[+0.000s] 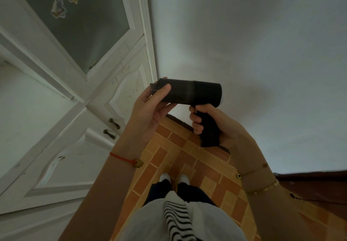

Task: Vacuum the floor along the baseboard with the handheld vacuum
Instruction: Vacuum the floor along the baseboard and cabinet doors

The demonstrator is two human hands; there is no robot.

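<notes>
White-painted wood at the far left: tall panelled cupboard doors (62, 147), scuffed and marked. Carried a frosted glass pane (90, 34) high up, with two faded stickers (59, 9) on it. Lower down, two dark metal handles (114, 123), one just beside the other.

Further right, left hand (150, 109) raised in the air, red string bracelet (124, 159) on the wrist. Grasped the front end of the black handheld vacuum (189, 92), thumb laid across the near side of the barrel, fingers (165, 107) curled round behind and beneath it. Held level and crosswise, well above the floor, in front of the wall.

Under the barrel's rear, right hand (208, 122) clenched round the pistol grip, fingers (197, 126) wrapped fully about it. Thin gold bracelets (262, 189) on that wrist.

Beneath both hands, floor (174, 152) of orange and brown tiles laid in a brick-like pattern with pale joints. White shoes (165, 178) planted on it, toes toward the corner. Striped and plain pale cloth (178, 218) at the bottom edge.

Dark baseboard (180, 121) along the foot of the plain white wall (244, 34), partly hidden by the hands, seen again low at the right.
</notes>
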